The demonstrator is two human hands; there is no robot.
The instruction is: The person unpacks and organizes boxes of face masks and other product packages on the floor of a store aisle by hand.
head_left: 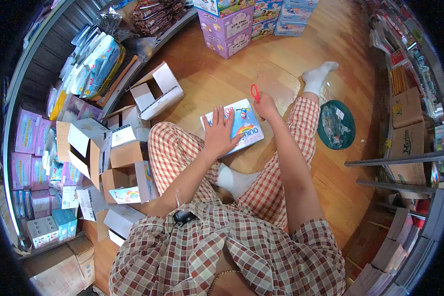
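Note:
On the wooden floor between my legs lies a white and blue printed box (pixel 250 119) with a rainbow and a cartoon figure on it. My left hand (pixel 219 133) rests flat on its left part, fingers stretched out and apart. At the box's upper right edge, my right hand (pixel 266 107) is closed around a pair of scissors (pixel 254 92). Their red handle loop sticks up above the fist, while the blades are hidden by the hand and cannot be made out.
Several opened cardboard boxes (pixel 121 155) pile up at my left, with one open box (pixel 158 91) farther forward. Stacked purple boxes (pixel 228 32) stand ahead. A green basin (pixel 336 124) holding clear plastic sits right of my leg. Stocked shelves line both sides; metal bars (pixel 394 160) jut in from the right.

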